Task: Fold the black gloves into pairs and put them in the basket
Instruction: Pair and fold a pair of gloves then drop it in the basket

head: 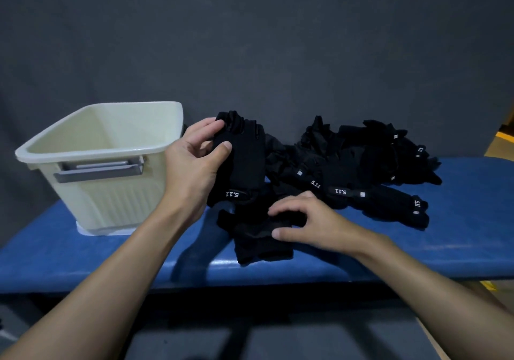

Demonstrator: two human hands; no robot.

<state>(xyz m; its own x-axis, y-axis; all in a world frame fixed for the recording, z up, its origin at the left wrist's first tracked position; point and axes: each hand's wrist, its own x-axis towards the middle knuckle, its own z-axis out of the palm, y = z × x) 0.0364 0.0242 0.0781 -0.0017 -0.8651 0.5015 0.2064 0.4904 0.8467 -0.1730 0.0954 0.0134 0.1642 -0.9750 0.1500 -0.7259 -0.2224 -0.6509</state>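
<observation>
Lying closest, near the front edge of the blue bench [459, 248], the near glove [258, 245] is crumpled, so which way it points cannot be told. The right hand [308, 220] grips it from the right, fingers curled over its top and the thumb pressed to its near side.

Just beyond, the left hand [194, 159] pinches the held glove [247, 162] between thumb and fingers by its upper left edge. That glove's long axis runs near to far: the cuff with its white label is low and toward the person, the finger end up and away.

Right of it, a pile of gloves [361, 165] sprawls across the bench. The cream basket [105, 148] stands at the left, just beside the left hand.
</observation>
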